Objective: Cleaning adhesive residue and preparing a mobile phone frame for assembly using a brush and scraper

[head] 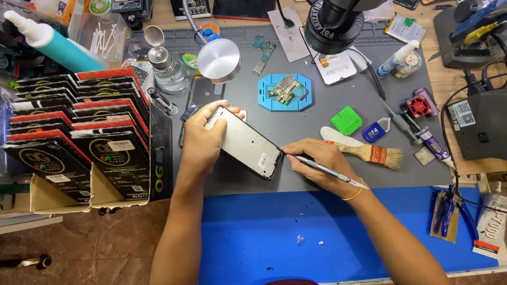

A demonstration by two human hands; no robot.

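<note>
Your left hand (203, 140) grips the phone frame (246, 142) by its upper end, tilted over the grey mat (317, 113), frame centre. Your right hand (319, 161) pinches a thin metal tool (317, 166), tip at the frame's lower corner. Frame looks light, stiff, fragile-edged; hold its long sides. Brush (369, 153) lies right.

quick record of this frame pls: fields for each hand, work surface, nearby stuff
left hand: left hand grips the upper end of a phone frame, tilted above the mat
right hand: right hand holds a thin metal tool, its tip at the frame's lower corner
surface: grey work mat, blue mat in front
nearby: paintbrush beside the right hand; circuit board on blue holder; boxes of packaged parts at left
</note>
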